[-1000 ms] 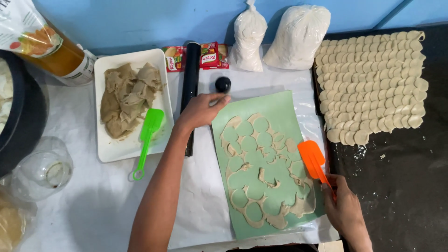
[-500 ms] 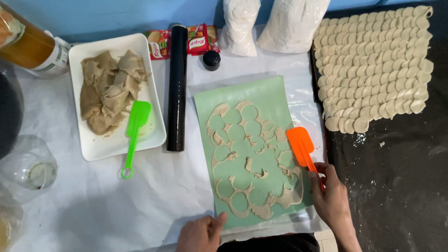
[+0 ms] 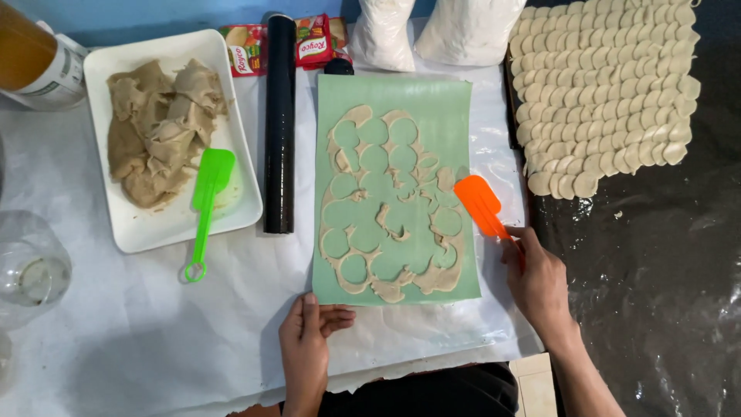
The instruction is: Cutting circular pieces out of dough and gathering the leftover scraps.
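Observation:
A green mat (image 3: 448, 108) lies in front of me with a thin dough sheet (image 3: 386, 224) on it, full of round cut-out holes. My left hand (image 3: 307, 340) rests at the mat's near left corner, fingers touching its edge. In my right hand (image 3: 539, 282), just right of the mat, is the handle of an orange spatula (image 3: 478, 202); its blade sits at the mat's right edge next to the dough.
A black rolling pin (image 3: 279, 123) lies left of the mat. A white tray (image 3: 166, 228) holds dough scraps (image 3: 158, 131) and a green spatula (image 3: 207, 202). Several cut dough rounds (image 3: 606, 85) overlap at the right. Flour bags (image 3: 455, 31), red packets, a bottle and a glass jar (image 3: 31, 270) stand around.
My left hand left the rolling pin, drew back to me and now touches the mat's near left corner. The right hand and orange spatula stay at the mat's right edge.

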